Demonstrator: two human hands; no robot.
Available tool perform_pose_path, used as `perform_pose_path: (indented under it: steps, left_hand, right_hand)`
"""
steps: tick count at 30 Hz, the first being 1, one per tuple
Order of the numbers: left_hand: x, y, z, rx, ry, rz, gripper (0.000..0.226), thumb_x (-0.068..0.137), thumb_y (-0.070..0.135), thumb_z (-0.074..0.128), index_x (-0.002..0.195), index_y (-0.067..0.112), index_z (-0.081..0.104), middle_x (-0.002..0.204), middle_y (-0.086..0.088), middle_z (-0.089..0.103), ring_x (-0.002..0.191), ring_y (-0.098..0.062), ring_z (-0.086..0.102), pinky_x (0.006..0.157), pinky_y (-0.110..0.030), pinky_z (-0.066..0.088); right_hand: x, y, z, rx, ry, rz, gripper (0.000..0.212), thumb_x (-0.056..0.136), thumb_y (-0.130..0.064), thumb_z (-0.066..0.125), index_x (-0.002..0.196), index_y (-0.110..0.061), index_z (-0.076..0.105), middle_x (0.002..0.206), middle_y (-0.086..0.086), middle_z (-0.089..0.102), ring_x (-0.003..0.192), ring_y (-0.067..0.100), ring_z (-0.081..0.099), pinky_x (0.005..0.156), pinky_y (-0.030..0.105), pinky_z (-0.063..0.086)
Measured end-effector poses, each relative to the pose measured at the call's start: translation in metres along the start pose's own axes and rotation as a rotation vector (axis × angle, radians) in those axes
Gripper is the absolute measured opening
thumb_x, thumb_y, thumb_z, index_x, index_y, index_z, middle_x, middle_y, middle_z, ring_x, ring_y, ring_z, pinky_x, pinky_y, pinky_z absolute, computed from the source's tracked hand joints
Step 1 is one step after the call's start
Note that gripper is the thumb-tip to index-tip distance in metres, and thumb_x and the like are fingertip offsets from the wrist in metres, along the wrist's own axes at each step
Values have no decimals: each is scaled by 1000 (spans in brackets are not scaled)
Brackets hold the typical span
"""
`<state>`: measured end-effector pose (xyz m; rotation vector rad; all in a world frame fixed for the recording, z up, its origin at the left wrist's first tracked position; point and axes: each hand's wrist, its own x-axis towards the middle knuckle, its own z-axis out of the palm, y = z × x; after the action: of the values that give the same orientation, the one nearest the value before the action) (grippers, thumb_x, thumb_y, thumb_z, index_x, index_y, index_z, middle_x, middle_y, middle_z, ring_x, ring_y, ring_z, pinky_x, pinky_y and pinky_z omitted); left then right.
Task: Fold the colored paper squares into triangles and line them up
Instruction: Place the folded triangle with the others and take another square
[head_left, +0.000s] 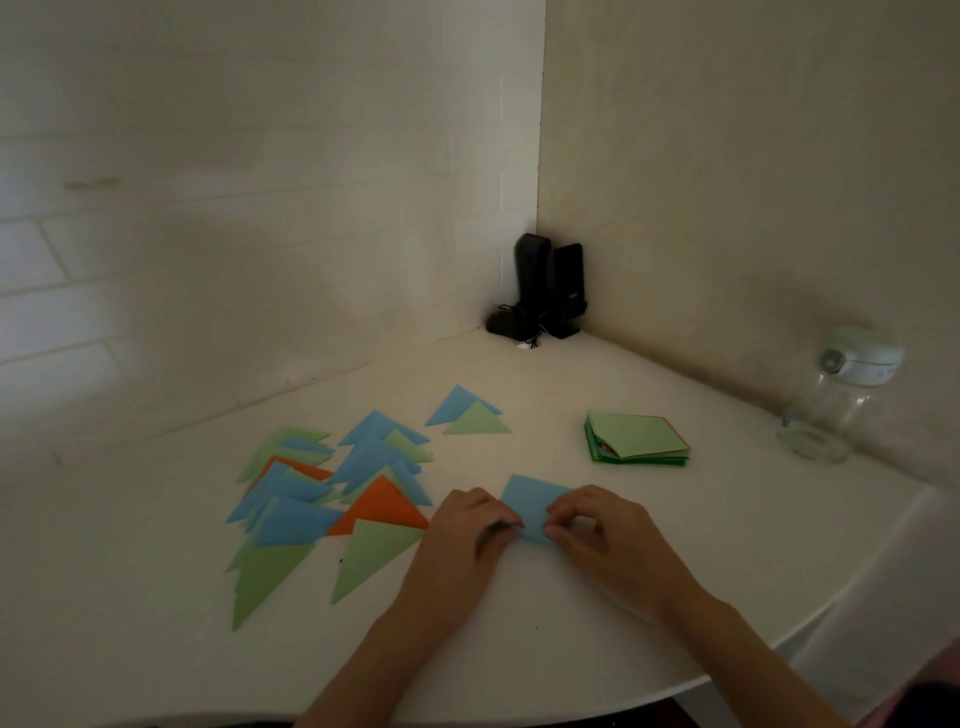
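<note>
While both hands work near the table's (519, 649) curved front edge, the left hand (462, 525) and right hand (597, 525) each pinch the blue paper (535, 501) with curled fingers. Bare tabletop lies in front of the wrists. Folded triangles (332, 493) crowd just left of the hands, two more triangles (470, 413) lie farther back, the paper stack (639, 436) sits behind right, a jar (831, 405) stands by the right wall, and black speakers (545, 291) fill the corner.

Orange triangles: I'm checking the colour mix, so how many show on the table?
2. One orange triangle lies near the left hand; another peeks out further left under blue ones. More may be hidden in the pile.
</note>
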<state>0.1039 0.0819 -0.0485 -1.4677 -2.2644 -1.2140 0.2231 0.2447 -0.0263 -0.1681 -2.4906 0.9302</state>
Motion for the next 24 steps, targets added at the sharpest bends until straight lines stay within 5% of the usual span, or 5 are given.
perform_pose_path:
  steps: [5, 10, 14, 18, 24]
  left_hand:
    - [-1, 4, -1, -23, 23, -12, 16, 84, 35, 57, 89, 23, 66, 87, 17, 61, 85, -1, 50, 76, -19, 41]
    - [0, 4, -2, -11, 42, -73, 13, 78, 28, 68, 90, 27, 67, 87, 33, 56, 89, 1, 51, 77, -14, 41]
    - [2, 6, -2, -15, 60, -149, 19, 74, 36, 70, 91, 30, 65, 77, 25, 55, 85, 0, 51, 76, -19, 43]
    - [6, 6, 5, 42, 92, -202, 34, 66, 57, 60, 89, 33, 63, 71, 19, 55, 80, -7, 52, 74, -36, 46]
    - [8, 3, 9, 19, 102, -228, 32, 63, 47, 71, 89, 32, 61, 69, 15, 56, 74, -3, 50, 70, -34, 46]
  right_hand:
    - [-12, 3, -2, -76, -47, -6, 11, 80, -32, 70, 83, -21, 73, 104, -14, 61, 101, -8, 54, 87, 0, 33]
    - [-8, 2, 12, -106, 55, 80, 21, 72, -40, 66, 73, -20, 71, 102, -6, 58, 94, 3, 57, 86, 18, 42]
    - [-3, 3, 18, -135, 80, 167, 14, 76, -30, 74, 72, -18, 71, 110, 0, 54, 103, 14, 54, 92, 35, 44]
    - [0, 0, 28, -220, 116, 215, 19, 73, -36, 76, 70, -19, 67, 110, 0, 55, 99, 19, 53, 83, 32, 42]
    - [1, -4, 23, -133, 106, 261, 21, 74, -39, 75, 75, -25, 61, 110, -5, 49, 103, 14, 48, 88, 29, 39]
